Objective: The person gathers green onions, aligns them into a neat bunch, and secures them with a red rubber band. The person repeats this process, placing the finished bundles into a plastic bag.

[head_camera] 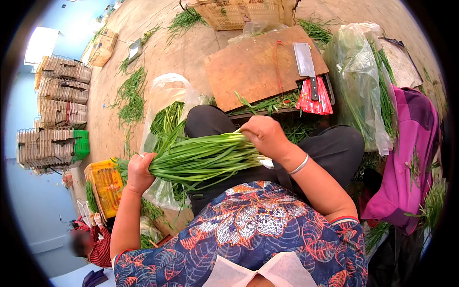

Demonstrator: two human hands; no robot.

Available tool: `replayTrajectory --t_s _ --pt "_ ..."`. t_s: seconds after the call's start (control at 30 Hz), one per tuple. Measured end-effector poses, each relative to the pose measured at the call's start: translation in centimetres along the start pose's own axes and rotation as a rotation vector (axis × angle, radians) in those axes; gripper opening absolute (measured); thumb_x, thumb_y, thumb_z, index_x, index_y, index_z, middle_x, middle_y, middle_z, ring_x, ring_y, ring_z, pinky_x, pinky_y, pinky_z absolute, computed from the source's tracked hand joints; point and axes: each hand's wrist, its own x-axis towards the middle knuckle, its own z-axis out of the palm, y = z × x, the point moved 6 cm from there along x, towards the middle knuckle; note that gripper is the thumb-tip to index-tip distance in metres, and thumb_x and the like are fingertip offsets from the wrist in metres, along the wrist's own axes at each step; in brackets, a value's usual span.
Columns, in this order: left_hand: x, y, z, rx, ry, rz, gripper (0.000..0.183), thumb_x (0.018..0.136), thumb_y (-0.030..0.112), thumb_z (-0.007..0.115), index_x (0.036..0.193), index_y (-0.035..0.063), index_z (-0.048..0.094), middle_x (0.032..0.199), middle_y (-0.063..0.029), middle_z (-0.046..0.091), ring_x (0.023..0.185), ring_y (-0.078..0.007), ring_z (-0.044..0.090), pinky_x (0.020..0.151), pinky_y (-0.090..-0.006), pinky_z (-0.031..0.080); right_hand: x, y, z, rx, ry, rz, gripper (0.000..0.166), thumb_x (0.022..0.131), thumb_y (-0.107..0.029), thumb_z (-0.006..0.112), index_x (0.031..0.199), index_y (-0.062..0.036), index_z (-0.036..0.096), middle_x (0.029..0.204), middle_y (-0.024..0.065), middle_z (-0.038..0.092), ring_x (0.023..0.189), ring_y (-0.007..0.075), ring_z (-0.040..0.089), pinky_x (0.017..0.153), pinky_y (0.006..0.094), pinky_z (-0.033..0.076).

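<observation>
A thick bunch of green garlic chives (pixel 204 156) lies across my lap. My left hand (pixel 141 170) is closed around its leafy end, with some leaf tips sticking out past the fist. At the pale stem end, my right hand (pixel 265 136) pinches some stems between thumb and fingers. Beyond my knees sits a brown board (pixel 247 68), with chive scraps along its near edge. A cleaver (pixel 304 61) rests on its right side, the black handle lying over a fan of red-and-white strips (pixel 319 107).
Left of my knee stands a clear plastic bag (pixel 168 84) of chives; another large bag (pixel 353 86) is at the right beside a magenta jacket (pixel 401 154). Crates (pixel 64 97) are stacked along the wall. A person in striped sleeves (pixel 100 247) works near a yellow crate (pixel 105 183).
</observation>
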Motion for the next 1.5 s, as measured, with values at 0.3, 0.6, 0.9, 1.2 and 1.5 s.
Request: replayTrajectory --t_s 0.3,0.6,0.9,1.2,1.5 --pt "-0.3 -0.5 0.9 -0.031 -0.008 -0.037 0.02 0.068 0.007 0.066 0.087 0.0072 0.06 0.073 -0.0112 0.059 0.065 -0.0327 0.055 0.06 -0.0404 0.044 -0.1 -0.5 -1.1 -0.069 -0.062 0.013 0.018 0.074 -0.021 0.071 0.085 -0.0078 0.066 0.084 0.0065 0.06 0.082 0.0286 0.057 0.072 0.0395 0.046" --pt "-0.5 -0.6 1.0 -0.013 -0.016 -0.035 0.021 0.067 0.006 0.065 0.087 0.0074 0.059 0.073 -0.0112 0.059 0.065 -0.0329 0.055 0.06 -0.0403 0.044 1.8 0.7 1.0 0.365 -0.226 0.309 0.015 0.074 -0.008 0.07 0.086 0.0001 0.064 0.08 0.0102 0.061 0.075 0.0238 0.06 0.068 0.0317 0.047" --pt "-0.2 -0.5 1.4 -0.029 -0.03 -0.024 0.021 0.066 0.006 0.066 0.086 0.0067 0.059 0.073 -0.0106 0.06 0.065 -0.0325 0.056 0.06 -0.0403 0.044 3.0 0.4 0.8 -0.107 -0.343 0.276 0.018 0.078 -0.018 0.066 0.087 -0.0031 0.063 0.076 0.0166 0.063 0.076 0.0336 0.062 0.067 0.0419 0.048" --pt "-0.6 -0.8 2.0 -0.094 -0.048 -0.067 0.02 0.067 0.007 0.067 0.085 0.0055 0.059 0.072 -0.0124 0.06 0.066 -0.035 0.058 0.059 -0.0418 0.045 -1.3 7.5 -3.7 -0.391 -0.372 0.509 0.022 0.08 -0.027 0.063 0.077 -0.0051 0.062 0.077 0.0178 0.062 0.077 0.0378 0.061 0.066 0.0475 0.048" --pt "0.1 -0.4 2.0 -0.114 -0.067 -0.08 0.019 0.068 0.008 0.067 0.084 0.0054 0.059 0.072 -0.0143 0.06 0.067 -0.0359 0.058 0.06 -0.0431 0.045 -0.4 -1.8 2.3 -0.02 -0.301 -0.001 0.018 0.079 -0.012 0.065 0.097 -0.0126 0.066 0.08 0.0062 0.062 0.072 0.029 0.061 0.063 0.0374 0.049"
